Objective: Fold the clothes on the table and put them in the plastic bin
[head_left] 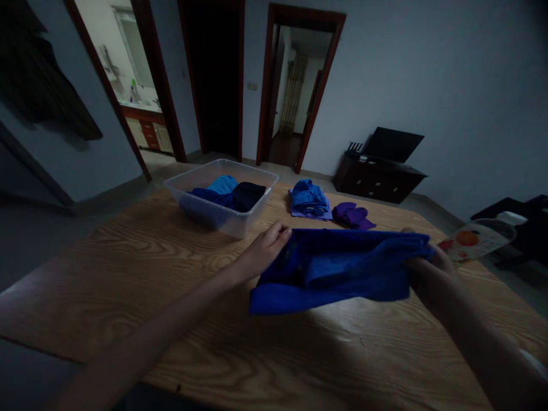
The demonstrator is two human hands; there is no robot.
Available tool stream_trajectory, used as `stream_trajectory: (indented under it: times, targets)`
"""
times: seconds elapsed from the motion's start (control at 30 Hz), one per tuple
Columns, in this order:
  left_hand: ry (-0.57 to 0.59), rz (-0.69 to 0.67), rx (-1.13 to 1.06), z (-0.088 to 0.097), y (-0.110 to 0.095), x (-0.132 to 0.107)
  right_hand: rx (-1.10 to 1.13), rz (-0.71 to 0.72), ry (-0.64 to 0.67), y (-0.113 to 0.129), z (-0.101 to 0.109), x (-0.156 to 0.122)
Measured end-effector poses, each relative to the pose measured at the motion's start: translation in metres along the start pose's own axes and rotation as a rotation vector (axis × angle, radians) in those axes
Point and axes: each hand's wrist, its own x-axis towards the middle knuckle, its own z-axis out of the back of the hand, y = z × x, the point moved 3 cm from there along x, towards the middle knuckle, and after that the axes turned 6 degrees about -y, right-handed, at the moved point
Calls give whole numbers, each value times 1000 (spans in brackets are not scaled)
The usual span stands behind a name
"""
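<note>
Stretched between my two hands is a dark blue cloth garment (351, 268), folded over and held above the wooden table (205, 354). My left hand (274, 242) pinches its upper left corner, fingers closed. At the other end my right hand (432, 271) grips the bunched right edge, with its fingers partly hidden by the cloth. Just beyond the garment lies a folded blue stack of cloth (309, 198) on a lilac piece. Beside that stack sits a crumpled purple cloth (353, 216).
A clear plastic bin (233, 222) with blue and black cloths stands at the table's far left. A printed fan-like item (479, 241) is at the right. Behind the table are a dark cabinet (377, 180) with a screen (394, 144) and several doorways.
</note>
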Motion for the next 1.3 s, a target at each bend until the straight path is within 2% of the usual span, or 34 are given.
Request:
stream_trajectory:
  times: [0.1,0.2,0.27,0.33,0.43,0.5,0.6,0.7,0.8,0.87,0.97,1.03,1.13,1.23,1.3]
  targets:
    - [30,-69,9,6,-14,9,-99,-14,278,-1,4,-6]
    - [113,-66,66,-3,-15,19,-303,120,475,-3,-18,-19]
    - [127,-55,90,-12,-12,23,-427,267,507,-8,-45,-27]
    - [141,-53,76,-20,-12,25,-542,400,482,-17,-76,-31]
    - [154,-70,54,-23,-13,26,-614,482,426,-36,-110,-23]
    - [145,-83,67,-20,-13,24,-577,425,520,-49,-118,-14]
    - [106,-92,109,-10,-7,17,-570,365,636,-64,-114,-4]
    - [73,-60,144,0,5,0,-642,413,626,-73,-100,-6]
    - [82,-18,259,5,18,-32,-655,439,584,-74,-90,-19]
    - [61,-23,407,2,27,-60,-618,424,526,-70,-86,-26]
    - [-35,-71,608,-9,42,-102,-525,351,457,-54,-87,-30]
    - [-96,-93,679,-18,51,-121,-466,300,395,-39,-90,-27]
    - [-76,-117,703,-28,57,-129,-393,271,295,-12,-98,-17]
    - [-51,-98,658,-28,51,-119,-330,214,263,8,-102,-8]
    - [-97,-33,593,-21,47,-107,-312,169,224,16,-97,-1]
